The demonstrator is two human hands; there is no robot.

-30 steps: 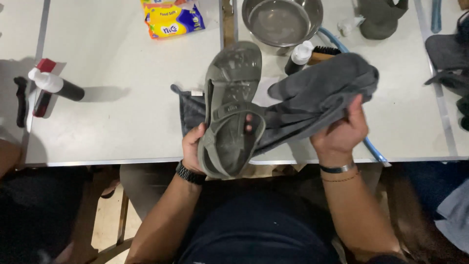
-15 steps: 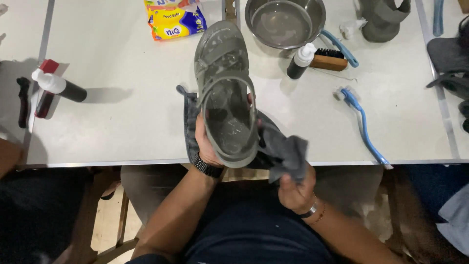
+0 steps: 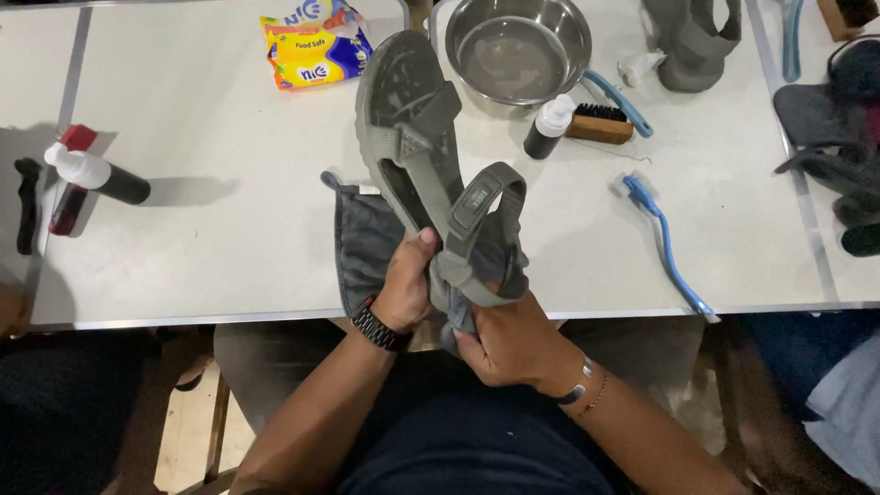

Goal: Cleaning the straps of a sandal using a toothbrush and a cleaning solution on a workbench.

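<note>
My left hand grips olive-grey strapped rubber sandal at heel end, thumb up against sole edge; toe points away from me, above both hands. My right hand closed around bunched dark grey cloth, pressed under sandal's heel strap. Cloth's flat part lies left of my left hand on white table. Steel bowl beyond hands; blue toothbrush right of them.

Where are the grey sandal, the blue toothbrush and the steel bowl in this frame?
grey sandal (image 3: 403, 110): head view, on the footbed near the toe.
blue toothbrush (image 3: 667, 247): head view, on the middle of its handle.
steel bowl (image 3: 576, 37): head view, on its right rim.
</note>
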